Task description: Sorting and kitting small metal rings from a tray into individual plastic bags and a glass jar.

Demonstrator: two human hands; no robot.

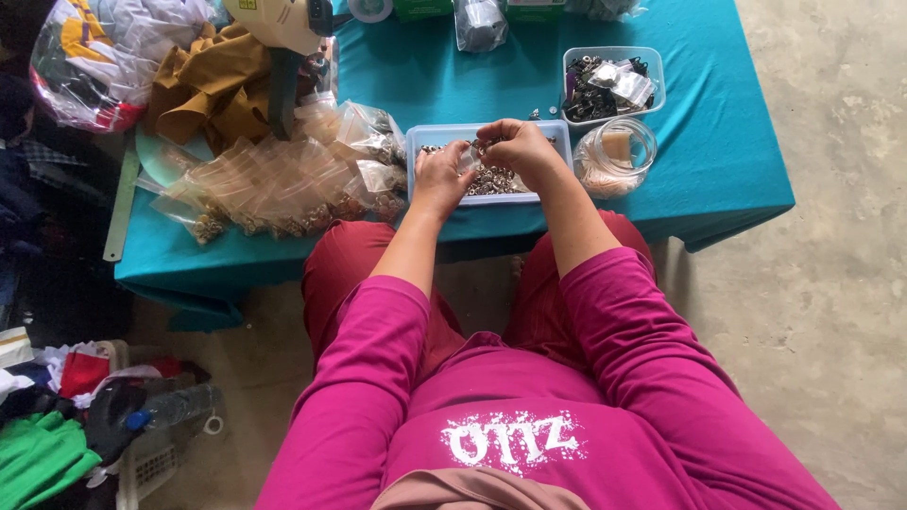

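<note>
Seated at a low table draped in teal cloth (718, 142), with both hands raised over a pale blue tray (416, 142) heaped with small metal fasteners (491, 179). Left hand (440, 175) pinched around a small clear zip bag (469, 159), held just above the tray's heap. Right hand (518, 149) curled in close, fingertips meeting at the bag's mouth, seemingly pinching 1 or 2 of the metal pieces; too small to tell exactly what sat between them.

Judged to be a light, limp, slick film, prone to folding and slipping, so best taken at the stiffer zip edge with thumb and forefinger. Metal pieces judged hard, tiny and easily dropped, best pinched singly. Bag's long axis apparently running roughly upright, mouth seemingly turned toward the right hand, though hard to confirm at this size.

To the left, a pile of filled clear bags (274, 184) beside mustard fabric (213, 85). To the right, a round clear container (616, 156) and a second tray of dark hardware (612, 85).
</note>
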